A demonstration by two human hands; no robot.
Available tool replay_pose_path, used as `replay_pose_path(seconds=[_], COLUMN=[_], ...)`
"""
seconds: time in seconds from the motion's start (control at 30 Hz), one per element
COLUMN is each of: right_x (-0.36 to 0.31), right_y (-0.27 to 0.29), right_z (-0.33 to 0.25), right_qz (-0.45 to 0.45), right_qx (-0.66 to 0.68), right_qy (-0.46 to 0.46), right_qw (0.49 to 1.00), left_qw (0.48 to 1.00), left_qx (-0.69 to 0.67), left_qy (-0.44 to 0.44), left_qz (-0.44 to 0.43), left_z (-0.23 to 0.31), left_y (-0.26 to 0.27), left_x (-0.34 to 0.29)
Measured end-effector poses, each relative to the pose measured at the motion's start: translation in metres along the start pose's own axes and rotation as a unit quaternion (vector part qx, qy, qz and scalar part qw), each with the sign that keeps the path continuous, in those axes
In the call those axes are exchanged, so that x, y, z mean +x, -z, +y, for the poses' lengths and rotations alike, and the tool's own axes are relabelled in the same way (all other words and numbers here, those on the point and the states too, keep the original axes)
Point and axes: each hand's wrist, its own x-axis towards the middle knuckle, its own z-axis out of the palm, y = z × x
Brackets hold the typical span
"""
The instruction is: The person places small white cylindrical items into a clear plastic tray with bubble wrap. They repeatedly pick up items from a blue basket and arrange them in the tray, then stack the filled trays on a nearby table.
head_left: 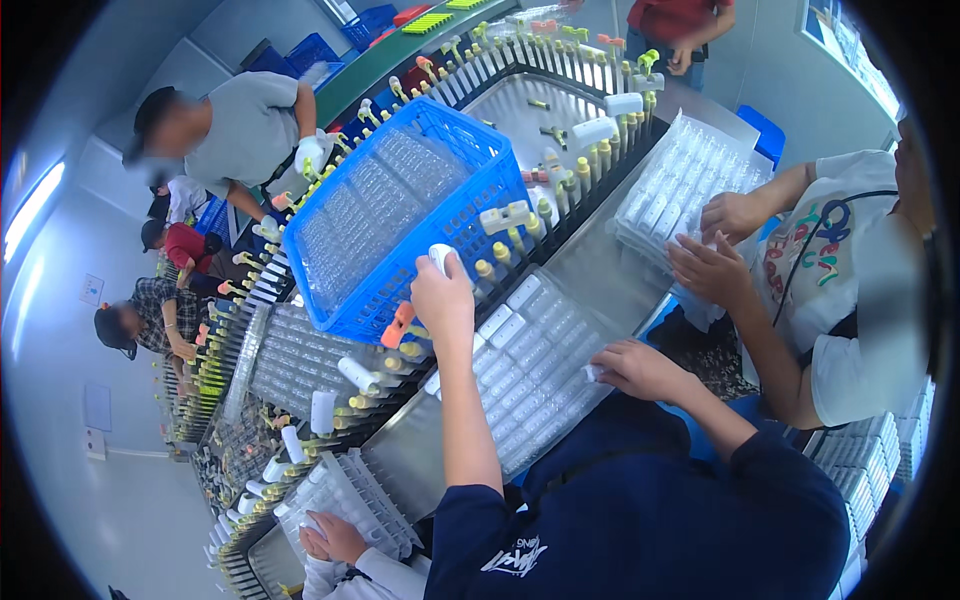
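Left grip point(445, 303): bare fingers closed around a smooth white oval plastic piece point(440, 258), which stands up from the fingertips in front of the crate's near wall.
Right grip point(642, 370): thumb and fingers pinch a small white plastic piece point(593, 373) over the right edge of the near tray; the fingers hide most of its shape.
Near tray of clear moulded plastic point(578, 322): it lies between the two forearms, with rows of compartments; those toward its upper left bear glossy white oblong pieces point(508, 331), while the contents of the others are hard to tell.
Long grey metal counter point(606, 262): it carries the near tray and runs diagonally toward the upper right.
Blue lattice-walled plastic crate point(375, 298): beyond the left grip, tilted in view, with clear moulded plastic trays point(385, 195) inside.
Row of yellow-tipped pegs on a dark rack point(485, 269): it passes along the counter's far side; some pegs bear white parts, and an orange plastic part point(397, 325) stands just left of the left wrist.
Co-worker's bare hands at right point(712, 272): beside a second clear tray holding white pieces point(722, 152).
Another person's hands at lower left point(338, 538): over a third clear plastic tray point(352, 498).
Person in a grey shirt point(240, 130): beyond the crate, wearing white gloves point(309, 156).
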Motion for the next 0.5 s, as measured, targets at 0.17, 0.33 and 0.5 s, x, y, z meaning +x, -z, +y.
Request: replay_pose_path(seconds=[0.17, 0.33, 0.5], right_x=[0.017, 0.052, 0.124], right_y=[0.017, 0.029, 0.031], right_z=[-0.011, -0.02, -0.038], right_qz=[0.072, 0.197, 0.324], right_qx=[0.062, 0.212, 0.31], right_qy=[-0.019, -0.108, -0.101], right_qw=[0.995, 0.951, 0.888], left_qw=[0.986, 0.984, 0.951], left_qx=[0.163, 0.14, 0.125], left_qy=[0.013, -0.012, -0.099], left_qz=[0.028, 0.107, 0.265], left_z=[-0.029, -0.062, -0.094], left_y=[-0.023, -0.002, 0.001], left_x=[-0.019, -0.058, -0.084])
